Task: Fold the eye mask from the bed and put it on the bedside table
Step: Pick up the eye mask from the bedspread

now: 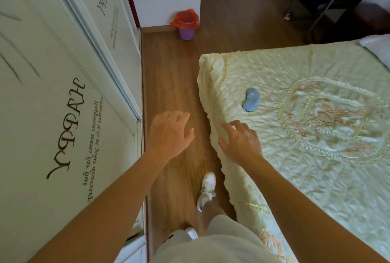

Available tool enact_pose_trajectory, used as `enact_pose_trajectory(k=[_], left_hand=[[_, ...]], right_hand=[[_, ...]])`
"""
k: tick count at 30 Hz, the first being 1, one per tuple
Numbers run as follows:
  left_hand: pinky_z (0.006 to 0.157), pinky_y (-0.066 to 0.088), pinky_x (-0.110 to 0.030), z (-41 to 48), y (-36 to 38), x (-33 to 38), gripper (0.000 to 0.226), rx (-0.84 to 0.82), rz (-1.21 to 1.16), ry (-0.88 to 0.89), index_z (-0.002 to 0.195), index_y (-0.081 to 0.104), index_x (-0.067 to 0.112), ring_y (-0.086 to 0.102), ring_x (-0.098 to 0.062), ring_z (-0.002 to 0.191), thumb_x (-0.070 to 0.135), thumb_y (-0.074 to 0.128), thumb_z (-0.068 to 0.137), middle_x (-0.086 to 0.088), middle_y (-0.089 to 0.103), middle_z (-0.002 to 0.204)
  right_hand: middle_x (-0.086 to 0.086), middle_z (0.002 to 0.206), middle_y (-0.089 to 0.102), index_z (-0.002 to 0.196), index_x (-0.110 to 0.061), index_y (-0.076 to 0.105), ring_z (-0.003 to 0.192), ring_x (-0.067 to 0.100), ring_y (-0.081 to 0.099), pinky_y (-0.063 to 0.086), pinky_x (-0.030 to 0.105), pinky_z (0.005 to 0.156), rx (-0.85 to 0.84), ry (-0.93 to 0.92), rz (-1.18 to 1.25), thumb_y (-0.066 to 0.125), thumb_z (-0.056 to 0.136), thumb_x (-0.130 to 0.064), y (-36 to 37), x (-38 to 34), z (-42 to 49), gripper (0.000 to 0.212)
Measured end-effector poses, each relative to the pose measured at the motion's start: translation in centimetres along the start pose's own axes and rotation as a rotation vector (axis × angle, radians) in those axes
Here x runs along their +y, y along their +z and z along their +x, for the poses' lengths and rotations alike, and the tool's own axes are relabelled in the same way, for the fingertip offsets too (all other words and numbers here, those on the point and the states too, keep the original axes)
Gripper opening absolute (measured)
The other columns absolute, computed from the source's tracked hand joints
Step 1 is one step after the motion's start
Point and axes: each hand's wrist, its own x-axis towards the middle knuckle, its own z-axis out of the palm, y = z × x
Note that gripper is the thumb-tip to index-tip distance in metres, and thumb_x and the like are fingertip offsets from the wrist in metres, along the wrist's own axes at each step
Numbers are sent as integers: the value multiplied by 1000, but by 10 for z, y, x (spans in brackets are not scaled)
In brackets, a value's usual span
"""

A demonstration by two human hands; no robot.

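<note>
Wooden floor runs down the middle of the scene, with a pale wardrobe (69, 93) along the left and the bed (306, 157) filling the right under a cream quilted cover. Far back by the wall, a small purple bin (186, 27) with a red liner is seen.

And the eye mask (250, 99) is spotted at once: a small light-blue piece with a curved, bean-like outline, laid flat on the cover near the bed's left edge, toward the far corner. Some marking appears on its face, though it is too small to be read.

Both hands are held out in front. The left hand (168, 134) is raised over the floor, fingers spread and nothing held. The right hand (242, 142) is stretched over the near edge of the bed, fingers likewise apart and empty, short of the mask and not touching it.

The mask is judged to be light, soft and limp, so it should fold with little resistance but may slide on the smooth cover. A pinch at one rounded end looks the sensible hold, with the other end brought across. No bedside worktop is visible from this angle.
</note>
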Motion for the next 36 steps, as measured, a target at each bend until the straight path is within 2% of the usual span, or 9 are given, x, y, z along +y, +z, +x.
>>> enact_pose_trajectory(k=[9,14,17,21,27,32,36], left_hand=[[88,52,-44,165,19,-22,52,-30,20,23,130,56,20,62,-25,107,52,42,92,-3,67,124],[91,52,-44,267,19,-13,51,-58,23,55,131,55,22,62,-23,109,52,43,91,-2,66,125],[89,52,-42,319,24,-3,50,-50,8,101,129,57,21,63,-22,104,51,44,91,-2,67,120],[88,51,-40,383,31,14,50,-73,4,168,128,58,21,63,-21,103,51,43,91,0,68,118],[89,51,-44,472,52,46,53,-149,-17,342,127,60,19,63,-24,108,51,40,90,-4,68,123],[77,53,-43,546,88,80,49,-237,13,576,121,63,15,65,-28,94,46,47,86,-8,71,113],[80,52,-44,609,115,108,48,-331,-1,762,123,61,16,63,-29,97,45,50,87,-7,69,116]], right_hand=[[6,130,64,130,-21,62,115,29,61,48,44,95,-30,44,50,58,93,-35,7,35,161,39],[7,130,64,128,-19,63,114,30,61,49,45,90,-49,84,51,56,94,-34,-3,68,250,38],[11,131,65,128,-16,65,111,34,63,52,47,87,-31,106,89,60,92,-31,-10,88,295,39],[9,139,60,136,-20,59,119,33,60,49,47,95,-41,167,109,56,95,-35,-18,119,340,44],[7,143,57,139,-23,55,127,29,55,45,46,102,-50,345,124,55,96,-39,-15,168,380,46],[10,141,57,138,-20,55,121,31,57,47,45,99,-78,562,142,55,95,-37,-6,208,395,46],[8,143,55,142,-19,52,124,29,55,45,42,100,-93,766,172,52,97,-34,3,233,408,47]])
